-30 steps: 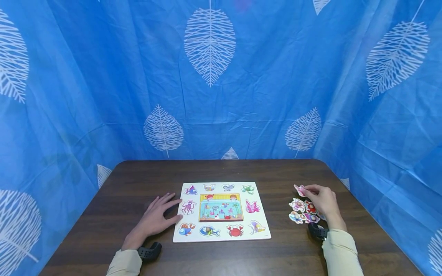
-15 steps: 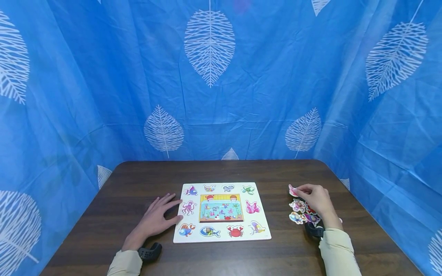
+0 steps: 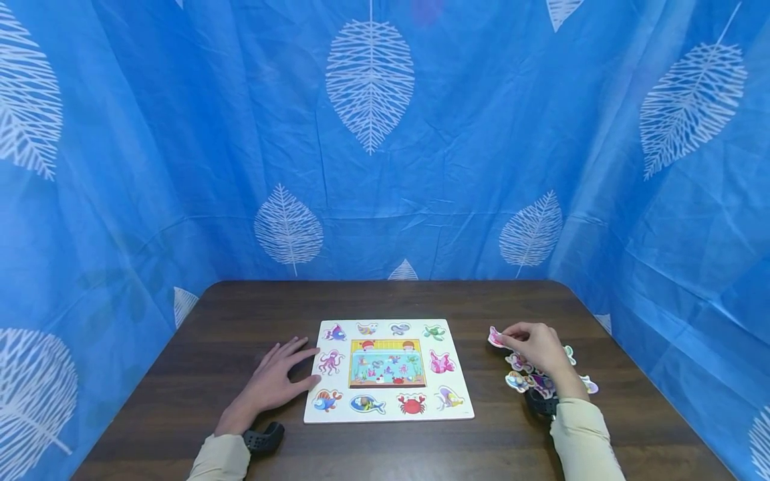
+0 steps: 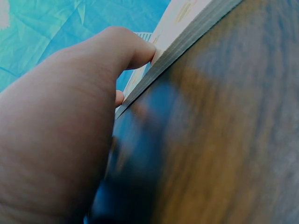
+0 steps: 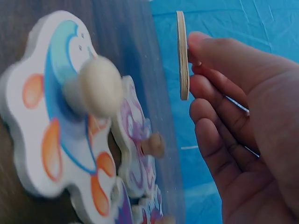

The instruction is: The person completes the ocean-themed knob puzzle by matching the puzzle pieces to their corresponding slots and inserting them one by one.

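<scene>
In the head view, my right hand (image 3: 537, 344) pinches a pink sea-animal puzzle piece (image 3: 496, 338), lifted just left of the loose pieces. The right wrist view shows this piece edge-on, thumb and fingers at its knob side. The fingers of my left hand (image 3: 273, 379) are spread, with thumb and index finger touching the left edge of a white wooden puzzle board (image 3: 390, 415). Close up, the left thumb (image 4: 140, 52) rests on the board's edge. Sea-animal pictures ring an aquarium scene (image 3: 388, 364) on the board.
Several loose knobbed pieces lie on the dark wooden table (image 3: 385, 454) at right, partly hidden under the right hand and wrist. Among them is a blue-and-orange fish piece (image 5: 32, 116). A blue curtain (image 3: 385, 200) with white leaves stands behind and at both sides.
My right hand has moved left with the pink puzzle piece, away from above the loose pieces. The left hand and the board keep their places.
</scene>
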Action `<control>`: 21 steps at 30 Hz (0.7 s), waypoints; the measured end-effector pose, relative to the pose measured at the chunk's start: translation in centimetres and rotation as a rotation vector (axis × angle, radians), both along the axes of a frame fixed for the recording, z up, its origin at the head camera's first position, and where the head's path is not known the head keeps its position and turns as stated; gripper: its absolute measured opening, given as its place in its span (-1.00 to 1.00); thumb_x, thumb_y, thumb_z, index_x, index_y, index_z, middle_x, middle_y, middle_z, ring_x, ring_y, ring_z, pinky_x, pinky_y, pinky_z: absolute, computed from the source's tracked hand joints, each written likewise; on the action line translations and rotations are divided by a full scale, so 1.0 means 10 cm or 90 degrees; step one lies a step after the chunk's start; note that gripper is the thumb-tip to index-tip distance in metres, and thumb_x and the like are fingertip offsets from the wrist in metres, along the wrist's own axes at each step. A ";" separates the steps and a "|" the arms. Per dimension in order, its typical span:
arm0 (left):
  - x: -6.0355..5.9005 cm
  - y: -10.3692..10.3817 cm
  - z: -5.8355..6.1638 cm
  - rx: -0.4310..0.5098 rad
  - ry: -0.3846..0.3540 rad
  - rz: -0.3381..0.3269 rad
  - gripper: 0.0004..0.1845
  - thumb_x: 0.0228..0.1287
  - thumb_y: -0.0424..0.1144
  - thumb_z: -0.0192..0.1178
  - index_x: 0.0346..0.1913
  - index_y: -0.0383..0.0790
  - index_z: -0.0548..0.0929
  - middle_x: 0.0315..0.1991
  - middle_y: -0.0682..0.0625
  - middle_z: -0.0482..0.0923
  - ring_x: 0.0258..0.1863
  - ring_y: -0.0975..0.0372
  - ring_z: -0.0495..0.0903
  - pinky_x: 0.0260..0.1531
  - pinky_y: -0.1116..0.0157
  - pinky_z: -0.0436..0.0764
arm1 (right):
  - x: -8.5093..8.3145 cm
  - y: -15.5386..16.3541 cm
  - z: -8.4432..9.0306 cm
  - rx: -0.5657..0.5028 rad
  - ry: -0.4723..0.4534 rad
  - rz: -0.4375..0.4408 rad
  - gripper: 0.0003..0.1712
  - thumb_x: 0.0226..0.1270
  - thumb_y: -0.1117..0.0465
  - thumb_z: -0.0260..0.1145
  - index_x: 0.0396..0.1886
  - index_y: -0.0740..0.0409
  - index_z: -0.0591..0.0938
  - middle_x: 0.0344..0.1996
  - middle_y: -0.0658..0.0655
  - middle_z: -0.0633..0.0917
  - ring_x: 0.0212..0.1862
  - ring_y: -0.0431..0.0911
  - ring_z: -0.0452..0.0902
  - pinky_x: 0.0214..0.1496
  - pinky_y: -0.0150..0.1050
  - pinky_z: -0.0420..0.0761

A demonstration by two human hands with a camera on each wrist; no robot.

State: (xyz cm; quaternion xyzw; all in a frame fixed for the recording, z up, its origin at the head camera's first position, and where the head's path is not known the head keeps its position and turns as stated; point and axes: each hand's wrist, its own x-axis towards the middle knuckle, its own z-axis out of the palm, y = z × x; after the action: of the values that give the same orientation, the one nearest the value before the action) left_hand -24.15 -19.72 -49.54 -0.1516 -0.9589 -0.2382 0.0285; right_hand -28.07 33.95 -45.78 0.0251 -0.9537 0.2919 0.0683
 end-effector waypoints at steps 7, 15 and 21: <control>0.01 0.01 0.00 0.002 -0.007 0.003 -0.29 0.30 0.30 0.29 0.42 0.04 0.55 0.54 -0.21 0.31 0.59 -0.16 0.15 0.54 -0.29 0.03 | -0.04 -0.16 -0.04 0.008 0.027 0.056 -0.71 0.30 -0.03 0.52 -0.22 0.11 0.83 -0.37 -0.01 0.78 -0.35 -0.15 0.55 -0.28 -0.27 0.59; 0.02 0.01 0.01 0.000 -0.004 -0.001 -0.28 0.29 0.31 0.30 0.42 0.03 0.56 0.53 -0.22 0.32 0.58 -0.16 0.16 0.53 -0.30 0.04 | -0.06 -0.43 -0.05 -0.010 0.006 0.118 -0.80 0.28 0.01 0.53 -0.27 0.04 0.82 -0.39 -0.06 0.75 -0.35 -0.16 0.52 -0.33 -0.32 0.57; 0.01 0.00 0.01 -0.003 -0.006 0.001 -0.27 0.29 0.31 0.30 0.42 0.04 0.55 0.54 -0.22 0.31 0.58 -0.16 0.15 0.53 -0.30 0.04 | -0.06 -0.66 -0.08 -0.025 -0.023 0.164 -0.86 0.25 0.03 0.56 -0.33 -0.04 0.82 -0.44 -0.12 0.72 -0.36 -0.17 0.49 -0.32 -0.34 0.53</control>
State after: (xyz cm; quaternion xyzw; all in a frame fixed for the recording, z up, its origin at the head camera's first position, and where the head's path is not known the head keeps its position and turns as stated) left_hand -24.08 -19.75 -49.39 -0.1498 -0.9596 -0.2370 0.0239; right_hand -28.62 27.31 -46.55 0.1411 -0.9378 0.3169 0.0136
